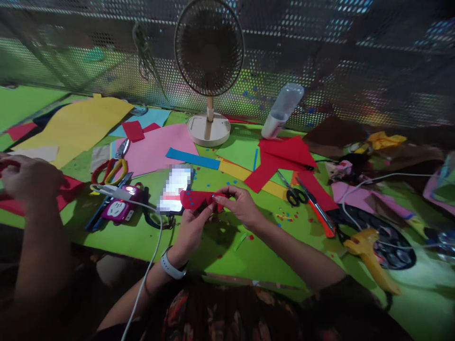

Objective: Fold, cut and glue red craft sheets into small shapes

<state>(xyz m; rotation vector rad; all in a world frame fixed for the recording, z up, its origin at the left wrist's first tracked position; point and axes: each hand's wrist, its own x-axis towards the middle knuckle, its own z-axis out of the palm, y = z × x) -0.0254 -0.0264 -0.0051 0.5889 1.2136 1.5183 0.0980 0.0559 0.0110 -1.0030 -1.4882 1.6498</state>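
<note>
Over the near middle of the green table, my left hand (194, 227) pinches a small red craft piece (194, 199) dotted with blue. My right hand (241, 206) grips the right end of the same piece, fingertips together close to my left fingers. The part between the fingers is partly hidden. Just behind it lies a phone (175, 182) with a lit, blurred-out screen. Tiny blue and red bits and a thin green strip (241, 240) lie near my hands.
Another person's hand (30, 180) works at the left over red material. Around lie a purple power adapter (119, 208) with a white cable, scissors (113, 170), black scissors (295, 195), a cutter knife (316, 208) and a yellow glue gun (371, 255). A fan (209, 128) and bottle (282, 111) stand behind.
</note>
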